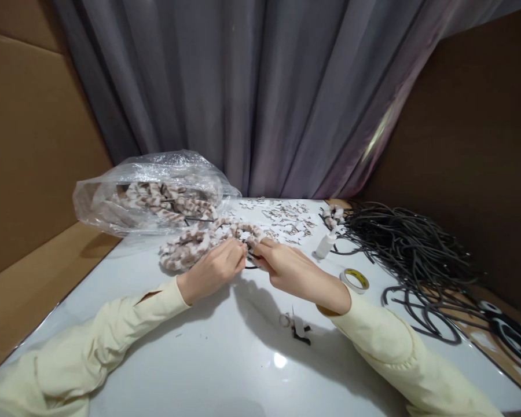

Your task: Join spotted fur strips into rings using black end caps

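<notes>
My left hand [219,265] and my right hand [289,271] meet above the middle of the white table, both closed, with their fingertips close together. Between them is a fluffy brown-and-white scrunchie [246,229], its ring arching behind my fingers. A thin black cord [252,267] shows at its lower side, by my right fingertips. Exactly how each hand pinches the cord or fabric is hidden. Just left of my left hand lies a pile of similar fluffy scrunchies [183,250].
A clear plastic bag [99,200] of fluffy pieces stands back left. Scraps [289,217] litter the table's rear. To the right are a white bottle [325,245], tape roll [355,280], another scrunchie [333,216] and tangled black cords [410,249]. Small scissors [290,319] lie in front.
</notes>
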The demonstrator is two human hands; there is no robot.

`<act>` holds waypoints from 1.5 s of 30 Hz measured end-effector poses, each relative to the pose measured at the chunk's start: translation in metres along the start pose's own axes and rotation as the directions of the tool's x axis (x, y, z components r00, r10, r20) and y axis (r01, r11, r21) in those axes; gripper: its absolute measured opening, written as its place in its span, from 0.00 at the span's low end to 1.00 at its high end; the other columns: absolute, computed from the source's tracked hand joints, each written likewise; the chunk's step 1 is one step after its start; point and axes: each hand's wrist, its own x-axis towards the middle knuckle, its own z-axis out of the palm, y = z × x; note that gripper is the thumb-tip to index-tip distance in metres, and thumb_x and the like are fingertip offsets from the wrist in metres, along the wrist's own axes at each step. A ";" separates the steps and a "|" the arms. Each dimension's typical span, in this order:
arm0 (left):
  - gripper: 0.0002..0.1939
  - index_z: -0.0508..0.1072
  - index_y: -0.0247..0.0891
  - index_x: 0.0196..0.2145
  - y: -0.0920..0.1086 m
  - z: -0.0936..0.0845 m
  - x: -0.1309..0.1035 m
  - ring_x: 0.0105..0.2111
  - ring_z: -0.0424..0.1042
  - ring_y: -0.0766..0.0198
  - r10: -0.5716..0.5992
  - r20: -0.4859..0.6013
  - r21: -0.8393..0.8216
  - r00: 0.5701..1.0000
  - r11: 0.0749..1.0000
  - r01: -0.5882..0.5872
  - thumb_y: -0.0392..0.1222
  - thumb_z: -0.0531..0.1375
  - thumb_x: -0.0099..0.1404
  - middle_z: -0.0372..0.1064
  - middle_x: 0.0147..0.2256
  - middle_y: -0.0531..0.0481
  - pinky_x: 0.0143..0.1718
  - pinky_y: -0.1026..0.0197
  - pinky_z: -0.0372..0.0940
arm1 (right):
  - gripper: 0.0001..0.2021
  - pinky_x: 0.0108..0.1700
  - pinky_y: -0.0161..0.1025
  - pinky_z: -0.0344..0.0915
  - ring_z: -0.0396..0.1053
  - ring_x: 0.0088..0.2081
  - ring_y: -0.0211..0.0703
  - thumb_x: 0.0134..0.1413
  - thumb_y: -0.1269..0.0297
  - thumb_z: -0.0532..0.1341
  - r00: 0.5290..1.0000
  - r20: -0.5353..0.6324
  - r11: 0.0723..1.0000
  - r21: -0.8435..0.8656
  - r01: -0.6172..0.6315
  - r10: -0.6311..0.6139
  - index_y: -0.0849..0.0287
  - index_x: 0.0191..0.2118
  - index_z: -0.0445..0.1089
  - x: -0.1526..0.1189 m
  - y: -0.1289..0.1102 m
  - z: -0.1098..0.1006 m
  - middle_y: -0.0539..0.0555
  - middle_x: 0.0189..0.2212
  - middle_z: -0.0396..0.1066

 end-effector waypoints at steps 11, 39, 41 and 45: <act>0.09 0.58 0.38 0.28 -0.005 0.006 -0.003 0.29 0.61 0.60 -0.145 0.196 -0.082 0.970 0.983 0.163 0.32 0.44 0.65 0.60 0.28 0.48 0.31 0.59 0.57 | 0.10 0.24 0.37 0.41 0.62 0.22 0.39 0.41 0.84 0.54 0.991 0.099 0.939 -0.340 -0.050 0.089 0.62 0.26 0.65 -0.005 -0.011 -0.003 0.53 0.20 0.65; 0.07 0.68 0.37 0.32 0.008 -0.016 0.013 0.27 0.65 0.65 -0.563 0.373 -0.571 0.737 0.487 0.661 0.43 0.55 0.59 0.68 0.27 0.52 0.29 0.65 0.58 | 0.11 0.38 0.35 0.60 0.67 0.38 0.41 0.57 0.73 0.52 0.951 -0.309 0.990 0.130 0.061 -0.017 0.63 0.41 0.69 0.009 0.023 -0.006 0.60 0.42 0.68; 0.07 0.68 0.36 0.31 0.004 -0.014 0.016 0.26 0.65 0.65 -0.630 0.446 -0.631 0.636 0.284 0.722 0.43 0.57 0.57 0.67 0.25 0.53 0.27 0.65 0.57 | 0.09 0.33 0.33 0.58 0.66 0.29 0.37 0.57 0.69 0.54 0.976 -0.212 0.983 0.184 -0.019 0.058 0.62 0.34 0.71 0.004 0.011 -0.012 0.53 0.29 0.70; 0.08 0.67 0.34 0.24 -0.001 -0.014 0.019 0.22 0.61 0.69 -0.624 0.565 -0.709 0.540 -0.031 0.705 0.41 0.58 0.55 0.63 0.21 0.54 0.24 0.67 0.55 | 0.11 0.29 0.31 0.54 0.63 0.24 0.35 0.57 0.66 0.54 0.997 -0.015 0.980 0.183 -0.074 0.078 0.61 0.29 0.71 0.000 -0.008 -0.009 0.51 0.22 0.69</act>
